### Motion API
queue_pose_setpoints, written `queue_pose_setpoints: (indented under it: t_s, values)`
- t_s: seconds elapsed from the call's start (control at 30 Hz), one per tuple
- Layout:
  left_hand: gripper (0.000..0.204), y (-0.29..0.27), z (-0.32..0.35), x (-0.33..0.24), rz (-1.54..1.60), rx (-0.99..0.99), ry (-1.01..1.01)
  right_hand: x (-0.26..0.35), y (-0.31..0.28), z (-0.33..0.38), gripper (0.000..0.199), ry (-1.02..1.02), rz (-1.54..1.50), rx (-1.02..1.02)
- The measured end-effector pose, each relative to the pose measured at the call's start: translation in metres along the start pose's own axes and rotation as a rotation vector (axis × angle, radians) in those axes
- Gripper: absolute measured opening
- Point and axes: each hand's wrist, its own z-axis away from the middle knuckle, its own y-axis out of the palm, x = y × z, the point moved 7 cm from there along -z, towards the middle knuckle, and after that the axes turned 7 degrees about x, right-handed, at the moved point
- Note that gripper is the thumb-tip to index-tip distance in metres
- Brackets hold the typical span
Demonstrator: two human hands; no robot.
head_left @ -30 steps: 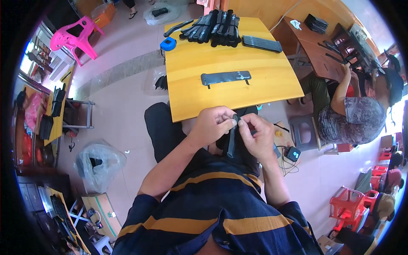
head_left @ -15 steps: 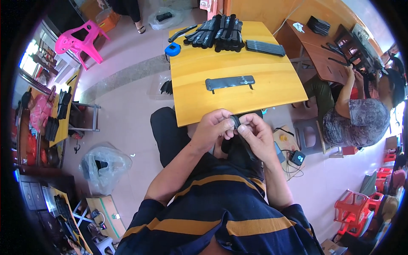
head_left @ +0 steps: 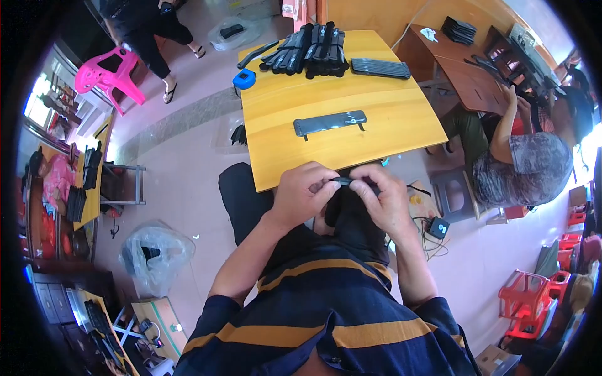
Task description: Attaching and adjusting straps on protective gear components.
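Just off the near edge of the yellow wooden table (head_left: pixel 282 156), both hands meet over my lap. Between them is a narrow black strap (head_left: pixel 343 181), held level and partly hidden by the fingers. My left hand (head_left: pixel 303 194) pinches one end with thumb and forefinger. At the other end, my right hand (head_left: pixel 384 203) has its thumb pressed on the strap and its fingers curled behind. Beyond the hands, a flat dark packet (head_left: pixel 329 123) with two small black tabs lies on the tabletop.
Black strap bundles (head_left: pixel 307 53), a stack of flat dark packets (head_left: pixel 380 67) and a blue tape measure (head_left: pixel 244 79) lie at the table's far side. A co-worker (head_left: pixel 520 163) sits at right. Another person (head_left: pixel 147 37) stands near the pink chair (head_left: pixel 110 78). A plastic bag (head_left: pixel 157 254) lies on the floor at left.
The strap has turned from bent and upright to level between my fingers, and my hands have tilted with it. The person at the far left has come further into view.
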Motion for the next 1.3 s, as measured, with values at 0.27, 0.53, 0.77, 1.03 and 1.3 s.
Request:
queue_pose_setpoints:
  t_s: [0.27, 0.53, 0.77, 1.03, 1.3]
  values:
    - [0.015, 0.002, 0.014, -0.008, 0.01, -0.339, 0.2, -0.027, 0.045, 0.031, 0.026, 0.313, -0.914, 0.045]
    - [0.019, 0.015, 0.015, -0.023, -0.115, -0.259, 0.303, -0.05, 0.06, 0.03, 0.032, 0.504, -1.2, 0.015]
    - [0.018, 0.022, 0.009, -0.007, 0.118, -0.098, 0.106, -0.051, 0.047, 0.028, 0.026, 0.406, -0.964, -0.054]
    - [0.017, 0.018, 0.004, -0.01, 0.083, -0.086, 0.094, -0.044, 0.049, 0.03, 0.032, 0.399, -1.004, 0.007]
    - [0.012, 0.002, -0.008, -0.017, -0.23, -0.031, 0.208, -0.01, 0.014, 0.028, 0.017, 0.325, -0.839, 0.062]
